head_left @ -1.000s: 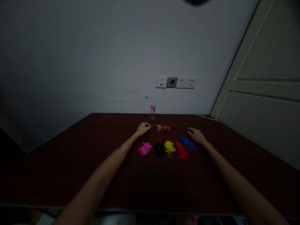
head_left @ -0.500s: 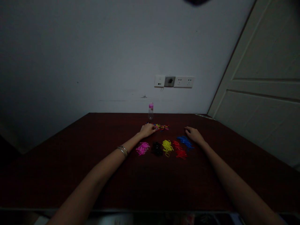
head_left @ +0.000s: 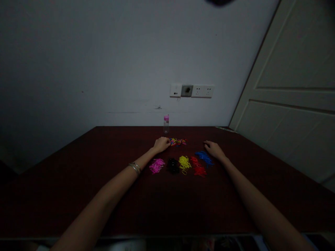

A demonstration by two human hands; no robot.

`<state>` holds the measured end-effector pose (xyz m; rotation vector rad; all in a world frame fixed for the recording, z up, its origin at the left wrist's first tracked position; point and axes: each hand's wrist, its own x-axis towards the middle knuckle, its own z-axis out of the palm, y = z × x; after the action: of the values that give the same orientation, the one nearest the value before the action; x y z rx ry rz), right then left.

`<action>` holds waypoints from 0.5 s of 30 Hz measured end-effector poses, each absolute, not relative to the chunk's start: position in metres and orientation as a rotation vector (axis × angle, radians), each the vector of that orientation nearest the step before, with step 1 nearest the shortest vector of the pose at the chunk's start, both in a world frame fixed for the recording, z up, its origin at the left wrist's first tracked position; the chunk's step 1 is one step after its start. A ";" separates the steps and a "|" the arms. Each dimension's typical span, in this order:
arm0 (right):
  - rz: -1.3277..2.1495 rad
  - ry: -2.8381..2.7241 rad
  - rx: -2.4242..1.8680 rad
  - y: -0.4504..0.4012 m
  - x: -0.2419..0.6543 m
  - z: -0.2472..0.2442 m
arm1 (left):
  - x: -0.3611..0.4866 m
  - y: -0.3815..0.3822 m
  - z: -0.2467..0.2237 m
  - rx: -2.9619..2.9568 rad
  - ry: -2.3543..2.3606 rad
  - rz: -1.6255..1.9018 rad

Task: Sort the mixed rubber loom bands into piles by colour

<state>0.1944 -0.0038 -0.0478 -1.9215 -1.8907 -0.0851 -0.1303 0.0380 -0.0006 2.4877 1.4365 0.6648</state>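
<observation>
Dark reddish-brown bench [head_left: 146, 205], its far edge by a pale grey wall [head_left: 125, 62]. Rectangular white and grey socket panels [head_left: 202, 91], mounted side by side on the wall. Pale panelled door [head_left: 293, 80], at right. Clear bottle with pink cap [head_left: 166, 124], upright toward the bench's far edge.

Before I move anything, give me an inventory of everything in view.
Pink pile: one, pink bands, leftmost in front row
Black pile: one, black, beside pink
Yellow pile: one, yellow, middle
Red pile: one, red, right of yellow
Blue pile: one, blue, rightmost
Mixed pile: one, multicoloured, behind the row
Bottle: one, clear with pink top, near the wall
Table: one, dark red, below
Outlet row: one, white and grey, on wall
Wall: one, greyish, behind
Door: one, pale, right
Bracelets: count unclear, silvery, left wrist
Hands: two, left at mixed pile, right near blue
</observation>
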 end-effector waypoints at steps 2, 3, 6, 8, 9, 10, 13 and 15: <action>-0.082 -1.891 -1.930 -0.003 0.195 -0.048 | -0.130 0.038 0.000 2.495 1.424 0.677; -0.081 -1.893 -1.933 -0.003 0.195 -0.048 | -0.130 0.039 0.001 2.503 1.421 0.681; -0.069 -1.894 -1.926 -0.002 0.195 -0.048 | -0.127 0.038 0.002 2.497 1.401 0.706; -0.059 -1.893 -1.912 -0.002 0.194 -0.048 | -0.123 0.037 0.004 2.474 1.381 0.728; -0.059 -1.894 -1.905 -0.002 0.194 -0.048 | -0.120 0.035 0.005 2.463 1.368 0.734; -0.062 -1.897 -1.901 -0.003 0.193 -0.047 | -0.116 0.034 0.006 2.459 1.352 0.737; -0.076 -1.893 -1.910 -0.004 0.192 -0.046 | -0.098 0.031 0.008 2.495 1.252 0.737; -0.075 -1.892 -1.920 -0.004 0.192 -0.046 | -0.083 0.029 0.009 2.557 1.153 0.722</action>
<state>0.1916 -0.0043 -0.0458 -1.9202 -1.8918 -0.0748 -0.0831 0.0289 0.0085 2.5565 1.1534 0.7220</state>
